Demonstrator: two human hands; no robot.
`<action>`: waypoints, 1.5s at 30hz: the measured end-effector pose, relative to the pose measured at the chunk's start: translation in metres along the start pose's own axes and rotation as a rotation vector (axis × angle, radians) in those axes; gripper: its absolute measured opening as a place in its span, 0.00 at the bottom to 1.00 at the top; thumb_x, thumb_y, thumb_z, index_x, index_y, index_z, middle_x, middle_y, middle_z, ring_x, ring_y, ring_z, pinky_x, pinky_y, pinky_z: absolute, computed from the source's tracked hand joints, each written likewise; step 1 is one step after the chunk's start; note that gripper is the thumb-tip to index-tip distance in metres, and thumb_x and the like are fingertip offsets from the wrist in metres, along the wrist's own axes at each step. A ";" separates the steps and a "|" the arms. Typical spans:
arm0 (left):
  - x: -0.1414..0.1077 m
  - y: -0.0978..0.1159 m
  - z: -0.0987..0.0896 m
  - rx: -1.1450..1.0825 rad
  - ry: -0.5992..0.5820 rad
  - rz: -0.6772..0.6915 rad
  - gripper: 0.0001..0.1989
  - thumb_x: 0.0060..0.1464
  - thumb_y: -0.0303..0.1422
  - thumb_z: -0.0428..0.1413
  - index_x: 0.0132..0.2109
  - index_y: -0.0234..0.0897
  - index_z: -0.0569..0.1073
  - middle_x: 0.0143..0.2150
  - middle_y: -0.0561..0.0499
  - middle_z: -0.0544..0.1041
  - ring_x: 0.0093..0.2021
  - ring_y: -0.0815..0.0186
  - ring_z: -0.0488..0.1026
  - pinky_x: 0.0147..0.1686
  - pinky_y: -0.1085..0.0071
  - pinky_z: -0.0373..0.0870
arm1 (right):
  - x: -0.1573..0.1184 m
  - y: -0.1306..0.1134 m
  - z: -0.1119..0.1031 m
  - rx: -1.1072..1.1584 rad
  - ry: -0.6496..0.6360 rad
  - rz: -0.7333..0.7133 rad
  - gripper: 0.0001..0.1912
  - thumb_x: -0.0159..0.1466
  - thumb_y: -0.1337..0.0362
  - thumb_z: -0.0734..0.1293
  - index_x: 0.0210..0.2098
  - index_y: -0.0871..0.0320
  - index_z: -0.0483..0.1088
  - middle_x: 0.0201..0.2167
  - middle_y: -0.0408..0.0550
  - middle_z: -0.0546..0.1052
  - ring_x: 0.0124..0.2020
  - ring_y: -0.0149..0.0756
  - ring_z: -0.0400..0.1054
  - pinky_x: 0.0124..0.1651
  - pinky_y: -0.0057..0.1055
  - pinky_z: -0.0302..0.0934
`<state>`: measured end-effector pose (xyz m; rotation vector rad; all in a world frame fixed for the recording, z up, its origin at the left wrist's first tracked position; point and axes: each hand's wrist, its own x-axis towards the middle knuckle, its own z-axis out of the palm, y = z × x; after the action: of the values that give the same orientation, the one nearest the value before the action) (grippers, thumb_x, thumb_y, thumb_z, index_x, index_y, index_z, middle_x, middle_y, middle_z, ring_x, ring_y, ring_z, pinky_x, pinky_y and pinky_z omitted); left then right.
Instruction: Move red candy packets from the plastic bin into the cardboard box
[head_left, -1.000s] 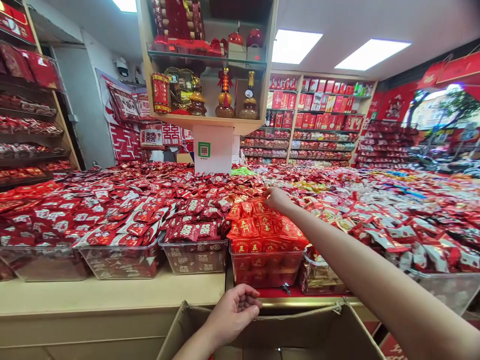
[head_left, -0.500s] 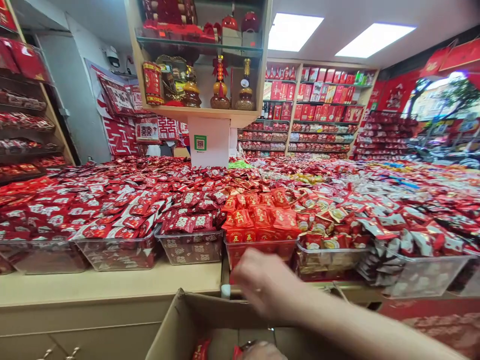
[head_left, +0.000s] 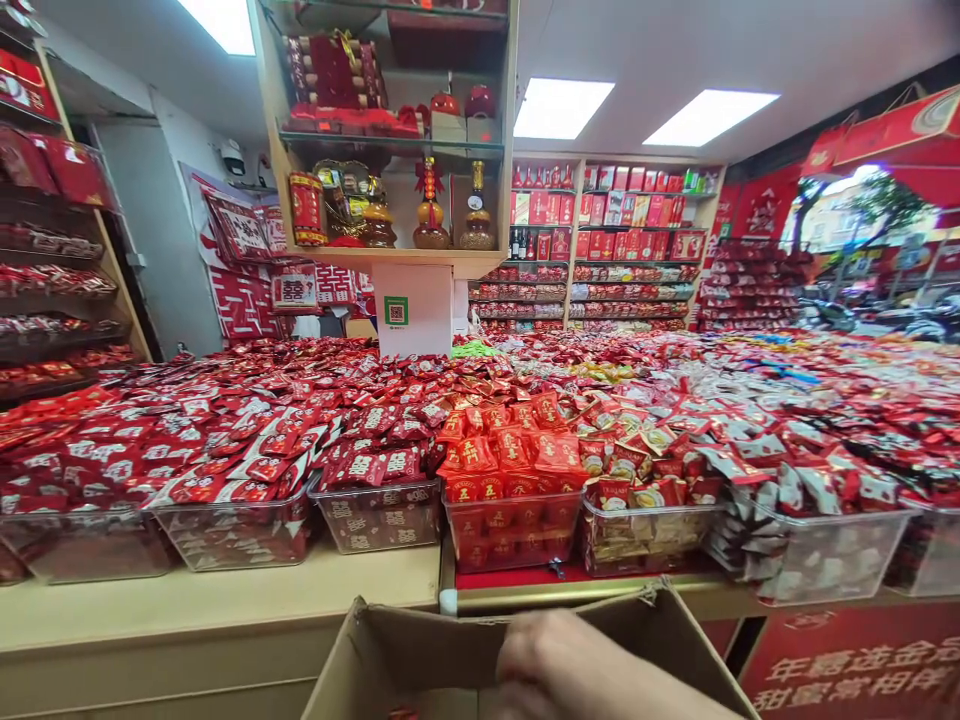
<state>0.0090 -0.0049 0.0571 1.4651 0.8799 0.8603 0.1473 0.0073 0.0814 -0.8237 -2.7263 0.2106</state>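
An open cardboard box (head_left: pixel 420 650) stands at the bottom middle, in front of the counter. My right hand (head_left: pixel 555 655) reaches in from the lower right and is inside the box mouth, just below its far edge. It is blurred by motion, with the fingers curled closed; what they hold, if anything, is hidden. A bit of a red packet (head_left: pixel 403 714) shows low in the box at the frame's bottom edge. Straight behind the box, a clear plastic bin (head_left: pixel 517 520) is heaped with red-and-gold packets (head_left: pixel 517 450). My left hand is out of view.
More clear bins of red packets line the counter edge, such as one with dark red packets (head_left: pixel 375 515) and one with gold-and-red packets (head_left: pixel 649 535). A pale counter top (head_left: pixel 225 600) runs left. A display cabinet (head_left: pixel 390 255) rises behind the heaps.
My right hand has moved down and nearer, from beside the bin to inside the box. My left hand has left the bottom of the view. The camera has tilted slightly up.
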 end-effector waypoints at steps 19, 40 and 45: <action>0.034 0.001 -0.046 -0.070 0.162 0.060 0.15 0.42 0.35 0.60 0.37 0.33 0.68 0.25 0.54 0.73 0.23 0.72 0.68 0.22 0.77 0.62 | 0.019 0.037 -0.009 0.955 0.523 0.467 0.15 0.52 0.54 0.67 0.27 0.59 0.65 0.21 0.40 0.68 0.21 0.28 0.61 0.24 0.26 0.57; 0.032 -0.020 -0.044 0.071 0.195 0.094 0.06 0.48 0.33 0.54 0.34 0.36 0.67 0.26 0.55 0.68 0.29 0.69 0.66 0.33 0.71 0.64 | 0.013 0.064 -0.110 0.508 0.848 0.389 0.19 0.57 0.59 0.61 0.45 0.55 0.52 0.31 0.46 0.69 0.32 0.34 0.67 0.33 0.30 0.62; 0.031 -0.017 -0.042 0.145 0.209 0.094 0.06 0.48 0.34 0.53 0.33 0.36 0.67 0.25 0.55 0.68 0.29 0.68 0.66 0.31 0.72 0.63 | 0.040 0.115 -0.160 0.102 0.695 0.552 0.20 0.56 0.64 0.58 0.48 0.59 0.50 0.28 0.45 0.70 0.26 0.31 0.64 0.28 0.27 0.58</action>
<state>-0.0152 0.0424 0.0437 1.5716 1.0534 1.0511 0.2253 0.1339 0.2169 -1.3092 -1.7987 0.1353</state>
